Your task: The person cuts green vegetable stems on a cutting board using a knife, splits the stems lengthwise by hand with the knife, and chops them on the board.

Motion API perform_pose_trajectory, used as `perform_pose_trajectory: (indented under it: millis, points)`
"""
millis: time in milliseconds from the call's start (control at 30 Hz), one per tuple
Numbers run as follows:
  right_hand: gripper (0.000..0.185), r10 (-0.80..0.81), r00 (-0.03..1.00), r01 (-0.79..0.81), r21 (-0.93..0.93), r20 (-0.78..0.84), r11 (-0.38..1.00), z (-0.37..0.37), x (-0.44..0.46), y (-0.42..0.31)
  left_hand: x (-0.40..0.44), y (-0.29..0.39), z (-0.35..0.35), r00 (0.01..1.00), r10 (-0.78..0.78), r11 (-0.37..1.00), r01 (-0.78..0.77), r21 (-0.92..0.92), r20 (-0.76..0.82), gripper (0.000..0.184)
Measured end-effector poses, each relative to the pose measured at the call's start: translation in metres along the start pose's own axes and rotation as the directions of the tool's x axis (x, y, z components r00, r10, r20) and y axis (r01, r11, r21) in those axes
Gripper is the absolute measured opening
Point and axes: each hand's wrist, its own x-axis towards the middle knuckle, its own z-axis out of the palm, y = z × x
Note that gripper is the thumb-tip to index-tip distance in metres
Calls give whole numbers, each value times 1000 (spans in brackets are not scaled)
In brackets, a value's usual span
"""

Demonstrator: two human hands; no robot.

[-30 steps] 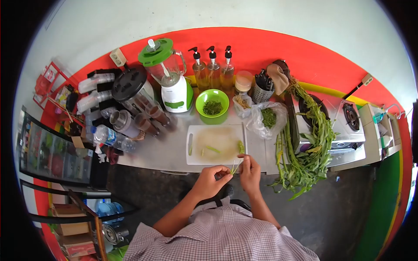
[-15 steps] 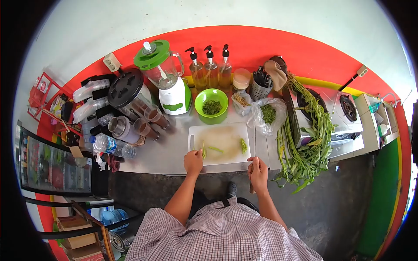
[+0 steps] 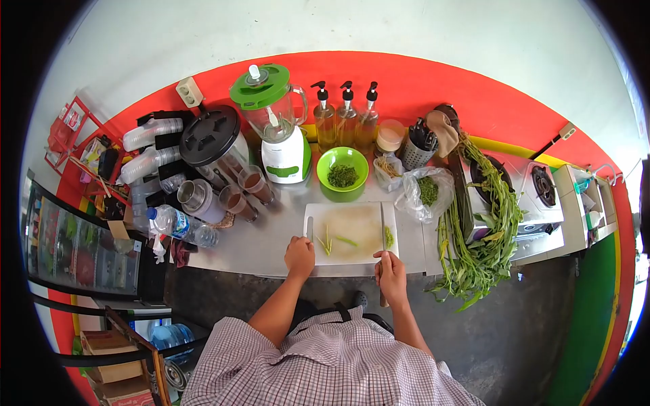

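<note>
My left hand [image 3: 300, 256] is closed at the lower left corner of the white cutting board [image 3: 352, 256]; whatever its fingers may hold is hidden. My right hand [image 3: 391, 274] is wrapped round a knife [image 3: 382, 223], whose blade points away over the right part of the board. Thin stem pieces [image 3: 326, 241] lie at the board's left, a green stem [image 3: 346, 240] near its middle, and chopped green pieces [image 3: 388, 236] right of the blade. Behind the board is a green bowl [image 3: 343, 193] with chopped greens [image 3: 342, 176].
Leafy stems [image 3: 484, 250] hang over the counter's edge beside the stove [image 3: 542, 216]. A plastic bag [image 3: 414, 201] of greens lies behind the board. Further back stand a blender [image 3: 283, 159] and pump bottles [image 3: 347, 122]. Cups [image 3: 238, 203] and a water bottle [image 3: 172, 223] are at left.
My hands have moved apart from each other. Thin stem pieces now lie on the board's left part, out of my left hand. The knife blade now lies over the board's right part.
</note>
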Motion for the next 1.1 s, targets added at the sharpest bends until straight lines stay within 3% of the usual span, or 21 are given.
perform_pose_trajectory:
  millis: [167,233,267,333,367,433,467,533,700,867,1000,1100]
  points:
    - [34,-20,999,22,-60,37,998,8,2,-12,6,-8,5,1000,-1,1000,1,5,11,15]
    - [34,-18,999,20,-70,26,997,9,2,-16,12,-12,8,992,110,974,-119,-194,-56,17]
    - [33,-10,1000,12,-81,20,997,9,2,-17,15,-13,12,992,118,972,-126,-196,-54,17]
    - [33,-16,999,19,-79,31,997,9,3,-18,14,8,-5,966,-12,744,180,-644,257,16]
    - [32,-21,999,25,-76,50,997,10,3,-19,11,20,-13,966,-4,744,176,-645,259,16]
    - [32,-35,997,41,-90,66,995,10,3,-22,5,43,-30,926,97,556,254,-791,365,16]
    - [32,-46,995,55,-103,88,993,11,3,-23,0,55,-38,926,102,556,251,-793,364,16]
    - [31,-69,993,80,-112,98,990,12,4,-25,-9,80,-51,894,149,407,333,-850,422,16]
    - [27,-204,975,219,-243,85,945,12,-2,-40,-37,137,-85,848,235,316,396,-862,475,19]
    - [22,-353,927,375,-311,127,873,2,-12,-63,-47,152,-94,754,384,184,503,-845,533,18]
    - [21,-319,928,368,-352,191,860,-7,-17,-71,-55,161,-104,764,388,165,493,-854,516,16]
    - [22,-412,880,471,-320,238,822,-13,-18,-68,-61,164,-110,757,430,91,506,-858,492,16]
